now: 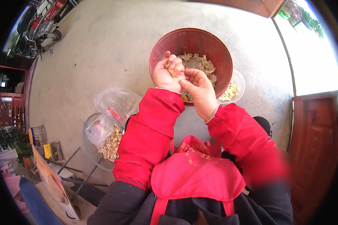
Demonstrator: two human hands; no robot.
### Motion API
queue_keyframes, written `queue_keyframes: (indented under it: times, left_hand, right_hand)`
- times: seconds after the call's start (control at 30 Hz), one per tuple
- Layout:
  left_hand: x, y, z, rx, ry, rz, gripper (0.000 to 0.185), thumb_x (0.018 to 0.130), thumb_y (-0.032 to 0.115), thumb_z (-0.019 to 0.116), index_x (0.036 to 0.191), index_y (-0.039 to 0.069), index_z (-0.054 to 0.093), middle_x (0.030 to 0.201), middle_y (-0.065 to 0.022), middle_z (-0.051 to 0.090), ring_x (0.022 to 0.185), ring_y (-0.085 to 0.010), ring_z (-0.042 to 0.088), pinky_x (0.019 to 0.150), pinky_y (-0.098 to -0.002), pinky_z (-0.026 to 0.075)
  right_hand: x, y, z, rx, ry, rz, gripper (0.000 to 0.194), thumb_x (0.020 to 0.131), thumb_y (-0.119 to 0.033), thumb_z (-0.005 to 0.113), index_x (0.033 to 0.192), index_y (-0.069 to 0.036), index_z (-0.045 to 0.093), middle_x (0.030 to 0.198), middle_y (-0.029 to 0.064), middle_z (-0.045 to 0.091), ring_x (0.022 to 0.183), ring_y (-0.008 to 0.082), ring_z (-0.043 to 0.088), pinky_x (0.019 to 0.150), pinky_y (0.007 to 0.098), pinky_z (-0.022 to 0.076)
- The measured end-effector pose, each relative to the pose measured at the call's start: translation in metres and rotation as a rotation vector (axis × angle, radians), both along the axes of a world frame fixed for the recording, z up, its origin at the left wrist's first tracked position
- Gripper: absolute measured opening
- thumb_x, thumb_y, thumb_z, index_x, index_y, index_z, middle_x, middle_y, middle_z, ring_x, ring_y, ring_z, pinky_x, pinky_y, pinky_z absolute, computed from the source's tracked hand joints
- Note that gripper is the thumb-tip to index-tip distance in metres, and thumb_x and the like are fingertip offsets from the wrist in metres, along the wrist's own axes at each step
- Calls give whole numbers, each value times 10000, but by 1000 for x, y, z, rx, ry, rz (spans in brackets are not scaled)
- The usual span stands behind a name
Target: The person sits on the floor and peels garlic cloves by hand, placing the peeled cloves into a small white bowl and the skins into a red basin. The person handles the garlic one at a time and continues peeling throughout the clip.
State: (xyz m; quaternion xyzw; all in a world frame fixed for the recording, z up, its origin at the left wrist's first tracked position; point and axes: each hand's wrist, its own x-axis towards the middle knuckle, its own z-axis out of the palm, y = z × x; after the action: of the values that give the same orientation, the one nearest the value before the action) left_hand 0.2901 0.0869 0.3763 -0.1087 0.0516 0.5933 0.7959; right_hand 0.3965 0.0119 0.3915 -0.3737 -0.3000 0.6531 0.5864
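Observation:
Over the near left part of a large red bucket [190, 32], my left hand [170, 71] is turned palm up, its fingers curled around a few pale garlic cloves [169, 67]. My right hand [200, 88] touches the left palm near the wrist, thumb and index finger close together; whether anything is pinched there cannot be told. Papery garlic skins [198, 63] lie in the bucket. Just right of it, a white plastic basket [241, 80] holds peeled garlic cloves [230, 92]. Unpeeled garlic cloves [111, 144] fill part of a clear basin [87, 146] beside my left arm.
A clear plastic bag [117, 102] spills over the basin's far rim. Metal rods [69, 160] and cardboard [49, 180] are at lower left. A motorcycle [40, 31] stands at far left on the concrete floor [101, 50]. A reddish door panel [312, 135] is at right.

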Motion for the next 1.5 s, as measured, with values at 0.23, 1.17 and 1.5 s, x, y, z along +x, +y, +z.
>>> queue_keyframes:
  times: [0.23, 1.17, 1.5]
  left_hand:
    - [-6, 14, 3, 44, -82, 83, 124, 820, 16, 451, 906, 10, 540, 682, -66, 449, 525, -152, 393, 378, -247, 277]
    - [29, -9, 23, 93, 621, 273, 142, 791, 91, 386, 899, 60, 472, 641, -13, 425, 455, -68, 359, 356, -207, 283]
    - [30, -8, 25, 64, 611, 297, 135, 799, 97, 384, 886, 53, 477, 633, 0, 416, 446, -60, 338, 357, -203, 264]
  right_hand:
    - [-20, -15, 4, -43, -59, -6, 267, 846, -22, 606, 1076, -21, 472, 989, 47, 555, 891, 110, 542, 794, 242, 463]
    - [-5, 12, -8, -135, 205, 148, 311, 921, -221, 558, 1123, -17, 439, 1118, 97, 545, 1010, 177, 553, 875, 323, 455]
    - [2, 19, -6, -106, 240, 221, 265, 903, -202, 584, 1075, -27, 486, 1116, 90, 567, 1044, 196, 548, 915, 341, 443]
